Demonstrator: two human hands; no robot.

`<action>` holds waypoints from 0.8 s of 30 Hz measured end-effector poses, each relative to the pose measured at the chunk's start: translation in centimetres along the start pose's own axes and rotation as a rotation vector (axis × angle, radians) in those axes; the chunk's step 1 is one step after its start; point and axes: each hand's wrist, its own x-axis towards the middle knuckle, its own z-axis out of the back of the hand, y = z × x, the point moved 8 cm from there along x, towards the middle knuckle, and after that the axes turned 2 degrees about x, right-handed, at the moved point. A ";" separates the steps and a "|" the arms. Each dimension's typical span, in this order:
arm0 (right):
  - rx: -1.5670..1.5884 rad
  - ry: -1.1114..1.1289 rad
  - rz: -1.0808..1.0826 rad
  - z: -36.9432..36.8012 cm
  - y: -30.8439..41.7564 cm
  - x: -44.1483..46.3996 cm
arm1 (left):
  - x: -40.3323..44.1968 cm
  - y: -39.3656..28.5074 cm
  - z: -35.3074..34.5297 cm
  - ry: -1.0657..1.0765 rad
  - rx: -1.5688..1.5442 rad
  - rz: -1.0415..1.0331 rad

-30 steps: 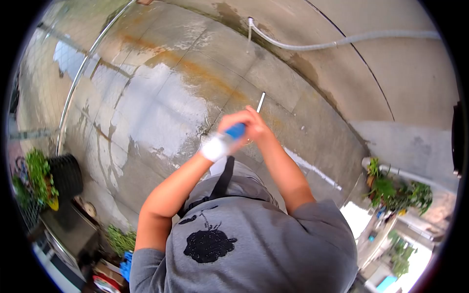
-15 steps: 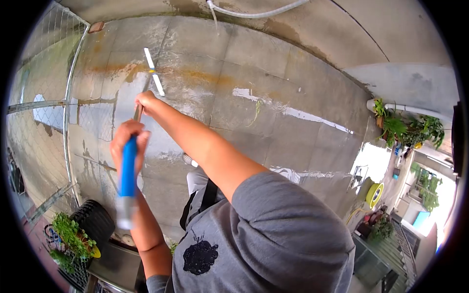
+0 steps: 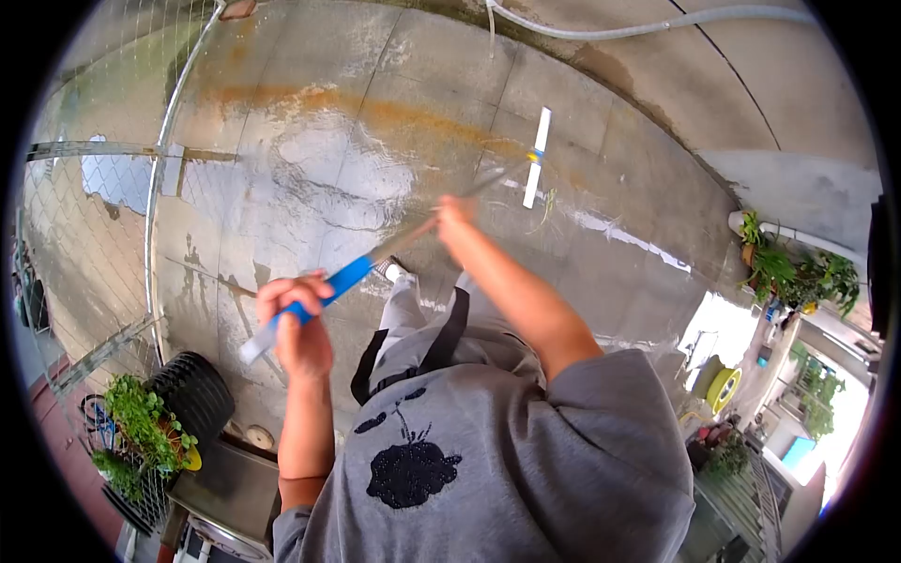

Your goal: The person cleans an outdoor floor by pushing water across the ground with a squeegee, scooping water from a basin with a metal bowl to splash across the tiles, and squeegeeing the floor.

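Both my hands are closed around the long handle of a floor squeegee (image 3: 404,236). My left hand (image 3: 298,314) grips the blue upper part near the handle's end. Farther down the shaft, my right hand (image 3: 456,216) is wrapped round it, slightly blurred by motion. The squeegee's narrow white head (image 3: 538,155), with a yellow and blue joint in its middle, is out to the right on the wet concrete floor (image 3: 394,141). A thin strand of plant debris (image 3: 549,205) lies near the head's lower end.
A chain-link fence (image 3: 155,225) runs along the left. Potted plants stand at lower left (image 3: 141,422) and at right (image 3: 798,258). A grey pipe (image 3: 648,23) runs along the far wall. A metal-topped cabinet (image 3: 225,493) and a yellow hose reel (image 3: 723,389) stand nearer.
The squeegee head has swept from the left across the floor to the right. My right hand has moved right with the shaft, and the handle now slants more.
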 end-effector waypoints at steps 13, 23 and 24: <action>0.317 -0.008 -0.198 4.7 -8.0 8.4 | 5.9 9.4 2.2 0.012 -0.063 0.487; -0.193 0.387 -0.108 -31.3 -10.5 -12.0 | 10.7 -14.8 17.7 -0.444 0.270 -0.095; -0.189 0.473 -0.133 -32.6 -8.1 -16.7 | 10.3 -15.7 18.3 -0.423 0.278 -0.136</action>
